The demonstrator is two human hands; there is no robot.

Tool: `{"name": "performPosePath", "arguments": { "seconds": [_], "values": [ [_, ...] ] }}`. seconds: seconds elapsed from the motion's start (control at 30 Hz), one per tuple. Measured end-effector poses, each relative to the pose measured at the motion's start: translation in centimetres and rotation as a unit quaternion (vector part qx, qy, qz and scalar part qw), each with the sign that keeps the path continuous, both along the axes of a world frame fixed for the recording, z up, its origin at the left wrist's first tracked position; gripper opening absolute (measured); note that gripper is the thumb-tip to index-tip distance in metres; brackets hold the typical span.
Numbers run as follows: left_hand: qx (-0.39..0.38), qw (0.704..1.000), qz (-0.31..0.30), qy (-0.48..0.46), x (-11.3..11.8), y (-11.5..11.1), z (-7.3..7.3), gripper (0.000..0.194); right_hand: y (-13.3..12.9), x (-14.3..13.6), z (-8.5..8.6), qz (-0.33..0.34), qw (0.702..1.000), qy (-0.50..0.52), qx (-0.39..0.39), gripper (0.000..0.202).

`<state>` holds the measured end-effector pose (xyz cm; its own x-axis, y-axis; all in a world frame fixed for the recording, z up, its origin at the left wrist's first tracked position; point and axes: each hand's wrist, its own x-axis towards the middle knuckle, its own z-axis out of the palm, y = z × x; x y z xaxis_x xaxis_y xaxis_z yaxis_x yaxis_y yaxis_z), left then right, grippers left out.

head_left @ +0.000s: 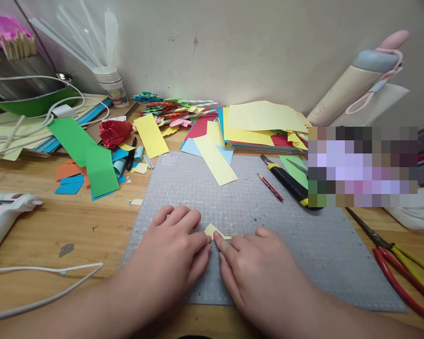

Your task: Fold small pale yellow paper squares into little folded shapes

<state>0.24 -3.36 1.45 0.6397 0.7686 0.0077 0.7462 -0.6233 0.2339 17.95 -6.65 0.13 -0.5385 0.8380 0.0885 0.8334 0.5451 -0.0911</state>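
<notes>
A small folded piece of pale yellow paper [211, 230] lies on the grey cutting mat [247, 207], between my two hands. My left hand [178, 242] has its fingers curled, with thumb and index tips at the paper's left edge. The index fingertip of my right hand [250, 259] presses on the paper from the right, its other fingers bent under. Part of the paper is hidden beneath my fingers.
A red pencil [270, 187] and a black and yellow cutter [286, 181] lie on the mat. Red and yellow-handled scissors [392, 252] are at right, a white glue gun [7, 216] at left. Green strips [101, 170], coloured paper [265, 117] and a cup of straws [112, 87] stand behind.
</notes>
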Motion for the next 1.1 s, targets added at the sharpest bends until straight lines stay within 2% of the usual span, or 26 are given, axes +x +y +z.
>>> {"name": "performPosePath", "arguments": {
  "seconds": [0.13, 0.33, 0.6, 0.77, 0.93, 1.03, 1.1],
  "values": [
    [0.032, 0.999, -0.004, 0.035, -0.1, -0.4, 0.2, 0.027, -0.1, 0.0, 0.7, -0.011, 0.999, -0.039, -0.014, 0.038],
    [0.053, 0.997, -0.013, 0.061, -0.5, -0.5, 0.4, 0.026, -0.1, 0.0, 1.1, -0.012, 0.995, -0.083, -0.048, 0.031],
    [0.059, 0.996, 0.007, 0.073, -0.5, -0.7, 0.4, 0.029, 0.3, 0.6, 1.6, -0.019, 0.993, -0.091, -0.072, 0.025],
    [0.054, 0.998, 0.029, 0.017, -0.1, -0.2, -0.1, 0.025, 0.5, 0.8, 1.1, 0.000, 0.998, -0.042, -0.039, 0.024],
    [-0.020, 0.998, 0.035, -0.039, 0.0, 0.3, -1.1, 0.009, 1.2, 1.1, 0.3, -0.011, 0.998, 0.057, -0.009, 0.029],
    [-0.059, 0.994, 0.052, -0.075, -0.1, 0.5, -1.6, 0.008, 2.0, 1.1, 0.0, -0.023, 0.993, 0.110, -0.018, 0.031],
    [-0.079, 0.990, 0.061, -0.101, -0.2, 0.6, -1.8, 0.007, 2.4, 1.0, 0.0, -0.038, 0.989, 0.137, -0.052, 0.026]
  ]
}}
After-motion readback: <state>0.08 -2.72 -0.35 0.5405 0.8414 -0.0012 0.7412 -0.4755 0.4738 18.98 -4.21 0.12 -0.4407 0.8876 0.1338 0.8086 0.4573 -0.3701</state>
